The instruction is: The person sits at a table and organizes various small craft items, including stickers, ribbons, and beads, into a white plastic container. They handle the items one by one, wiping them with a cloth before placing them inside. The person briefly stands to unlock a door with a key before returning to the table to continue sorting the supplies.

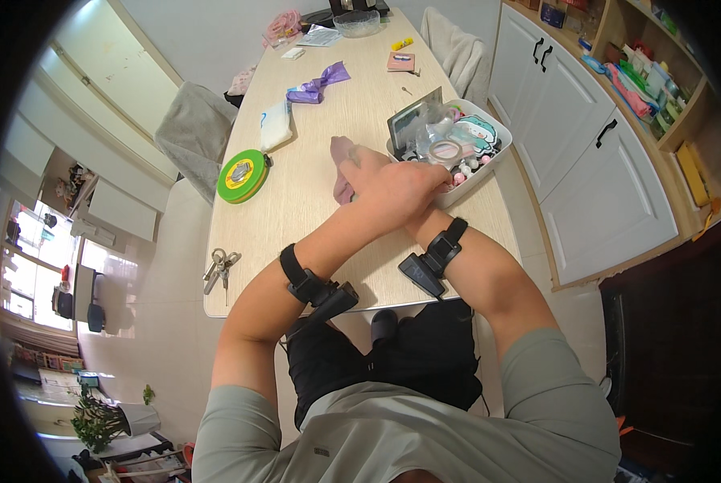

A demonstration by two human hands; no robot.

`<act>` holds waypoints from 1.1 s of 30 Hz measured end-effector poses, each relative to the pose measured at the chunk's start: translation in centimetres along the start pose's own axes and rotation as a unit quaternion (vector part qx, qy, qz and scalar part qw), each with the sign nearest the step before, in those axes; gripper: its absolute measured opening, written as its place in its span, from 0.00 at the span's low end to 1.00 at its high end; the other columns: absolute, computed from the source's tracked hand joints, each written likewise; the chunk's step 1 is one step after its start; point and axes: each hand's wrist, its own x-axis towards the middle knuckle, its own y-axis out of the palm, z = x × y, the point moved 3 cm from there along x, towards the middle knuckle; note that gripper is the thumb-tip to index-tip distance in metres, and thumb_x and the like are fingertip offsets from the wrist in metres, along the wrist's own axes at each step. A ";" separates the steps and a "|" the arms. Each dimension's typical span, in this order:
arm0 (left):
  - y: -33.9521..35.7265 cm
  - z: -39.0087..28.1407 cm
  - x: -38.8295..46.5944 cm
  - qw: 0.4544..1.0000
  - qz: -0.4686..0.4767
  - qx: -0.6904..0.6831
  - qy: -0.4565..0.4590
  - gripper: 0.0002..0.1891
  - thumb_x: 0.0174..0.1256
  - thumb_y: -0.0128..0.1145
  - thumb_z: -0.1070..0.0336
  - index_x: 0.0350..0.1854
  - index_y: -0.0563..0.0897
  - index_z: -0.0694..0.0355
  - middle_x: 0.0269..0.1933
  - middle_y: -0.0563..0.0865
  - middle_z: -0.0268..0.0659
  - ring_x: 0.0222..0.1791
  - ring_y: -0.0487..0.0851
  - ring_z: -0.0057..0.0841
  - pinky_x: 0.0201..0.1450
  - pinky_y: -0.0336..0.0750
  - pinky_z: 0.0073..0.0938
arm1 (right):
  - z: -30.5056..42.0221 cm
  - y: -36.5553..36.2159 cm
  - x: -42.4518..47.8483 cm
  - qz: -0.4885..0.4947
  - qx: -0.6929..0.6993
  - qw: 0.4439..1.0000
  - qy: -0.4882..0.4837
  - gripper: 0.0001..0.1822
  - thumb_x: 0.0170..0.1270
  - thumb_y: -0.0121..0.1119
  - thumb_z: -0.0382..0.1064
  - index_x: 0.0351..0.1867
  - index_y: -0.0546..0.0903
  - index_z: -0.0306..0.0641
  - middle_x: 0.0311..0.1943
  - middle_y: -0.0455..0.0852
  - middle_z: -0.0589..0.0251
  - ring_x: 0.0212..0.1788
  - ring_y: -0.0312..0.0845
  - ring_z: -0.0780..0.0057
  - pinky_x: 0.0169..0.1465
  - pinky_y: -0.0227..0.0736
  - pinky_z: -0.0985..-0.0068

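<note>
My forearms cross over the wooden table (312,241). My left hand (411,186) lies on top, its fingertips at the near left corner of a white plastic box (466,194); whether they hold anything is hidden. Beneath it, my right hand (366,166) reaches left with its fingers on a mauve cloth item (340,151), partly covered by the hand. The box holds pink and white beads (460,177), a roll of tape (445,150), clear plastic bags and a teal cartoon-shaped piece (476,134). A dark framed panel (411,124) leans at its left side.
On the left lie a green round reel (244,176), a white packet (276,125) and keys (219,269). Farther back are a purple plastic bundle (318,84), a pink booklet (401,61), a yellow glue stick (402,44) and a glass bowl (358,24). Covered chairs flank the table.
</note>
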 end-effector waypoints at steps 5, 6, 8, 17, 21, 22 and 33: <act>0.6 0.7 0.3 0.994 0.002 -0.106 0.001 0.07 0.65 0.58 0.60 0.41 0.86 0.49 0.36 0.89 0.34 0.37 0.86 0.36 0.45 0.67 0.38 | 0.2 -0.6 0.0 0.001 0.016 0.999 -0.039 0.13 0.68 0.52 0.42 0.40 0.80 0.34 0.31 0.86 0.53 0.33 0.85 0.64 0.39 0.78 0.69; 0.1 0.7 0.3 0.995 0.018 -0.101 -0.003 0.07 0.65 0.58 0.60 0.41 0.86 0.50 0.36 0.89 0.35 0.37 0.86 0.37 0.44 0.68 0.38 | 0.6 -0.7 0.0 -0.001 0.007 0.999 -0.047 0.13 0.68 0.52 0.42 0.40 0.81 0.34 0.32 0.86 0.52 0.33 0.85 0.64 0.39 0.78 0.69; 0.0 1.0 0.1 0.996 0.022 -0.086 -0.006 0.07 0.65 0.58 0.60 0.42 0.86 0.50 0.36 0.89 0.35 0.37 0.86 0.37 0.43 0.68 0.38 | 1.1 -0.9 0.0 0.025 0.025 0.999 -0.037 0.13 0.67 0.53 0.42 0.39 0.81 0.34 0.32 0.86 0.52 0.34 0.85 0.64 0.40 0.78 0.69; -1.4 6.0 -0.9 0.998 0.034 -0.037 0.035 0.08 0.66 0.57 0.67 0.44 0.82 0.61 0.37 0.85 0.45 0.37 0.84 0.45 0.42 0.78 0.38 | 4.4 -1.2 0.8 0.200 0.185 0.960 0.056 0.12 0.65 0.53 0.41 0.35 0.83 0.33 0.34 0.87 0.50 0.37 0.84 0.61 0.43 0.78 0.67; -2.2 8.3 -1.6 0.996 0.050 -0.075 -0.004 0.08 0.66 0.57 0.68 0.44 0.81 0.63 0.37 0.85 0.47 0.38 0.84 0.46 0.43 0.78 0.37 | 5.1 -0.9 1.0 0.239 0.208 0.946 0.069 0.12 0.64 0.54 0.40 0.34 0.84 0.33 0.35 0.88 0.49 0.39 0.84 0.60 0.44 0.78 0.66; -2.3 8.6 -1.6 0.996 0.060 -0.065 -0.011 0.08 0.66 0.57 0.68 0.44 0.81 0.63 0.37 0.85 0.46 0.38 0.84 0.46 0.43 0.78 0.37 | 4.9 -0.4 0.9 0.230 0.186 0.954 0.053 0.12 0.63 0.54 0.40 0.34 0.83 0.32 0.36 0.87 0.48 0.39 0.83 0.57 0.45 0.77 0.65; -6.0 15.7 -7.2 0.997 0.000 -0.047 -0.059 0.07 0.68 0.59 0.67 0.42 0.82 0.64 0.36 0.86 0.42 0.34 0.84 0.37 0.39 0.77 0.32 | 4.0 0.7 0.7 0.253 0.185 0.949 0.043 0.18 0.55 0.58 0.45 0.37 0.82 0.30 0.35 0.85 0.42 0.38 0.82 0.48 0.44 0.76 0.61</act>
